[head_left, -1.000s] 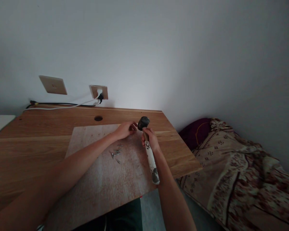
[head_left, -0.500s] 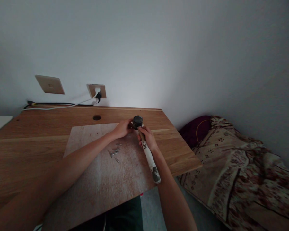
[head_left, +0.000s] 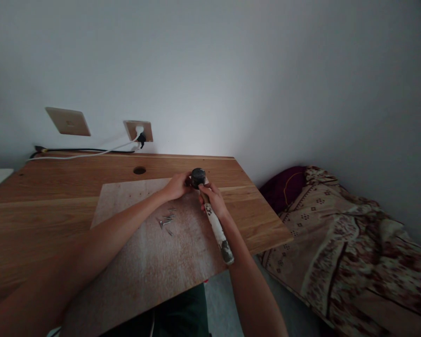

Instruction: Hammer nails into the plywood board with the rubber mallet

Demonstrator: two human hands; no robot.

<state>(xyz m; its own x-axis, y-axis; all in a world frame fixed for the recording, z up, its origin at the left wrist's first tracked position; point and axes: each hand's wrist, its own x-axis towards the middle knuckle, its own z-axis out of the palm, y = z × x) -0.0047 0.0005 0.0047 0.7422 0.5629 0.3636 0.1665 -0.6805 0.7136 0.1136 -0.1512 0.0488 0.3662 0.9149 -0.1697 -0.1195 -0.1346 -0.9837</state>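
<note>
My right hand [head_left: 214, 199] is closed around the upper handle of a hammer [head_left: 217, 229], close beneath its dark, rounded head [head_left: 198, 178]. White and grey patches cover the handle, whose end points back toward me. Just left of the hammer head, my left hand [head_left: 178, 186] rests at the far part of a pale wooden board [head_left: 154, 262]. Its fingers are bent together, and their tips are hidden behind the head, so what they pinch does not show. Several loose nails [head_left: 166, 221] lie on the board, nearer to me than the left hand.
The board lies on a wooden desk [head_left: 266, 224] with a round cable hole [head_left: 139, 170]. Cables [head_left: 87, 155] run along the back to a wall socket [head_left: 138, 131]. A bed with a patterned cover [head_left: 319, 224] stands at the right.
The whole view has shifted slightly. Both hands and the hammer keep nearly the same place over the board, and the nails lie as before.
</note>
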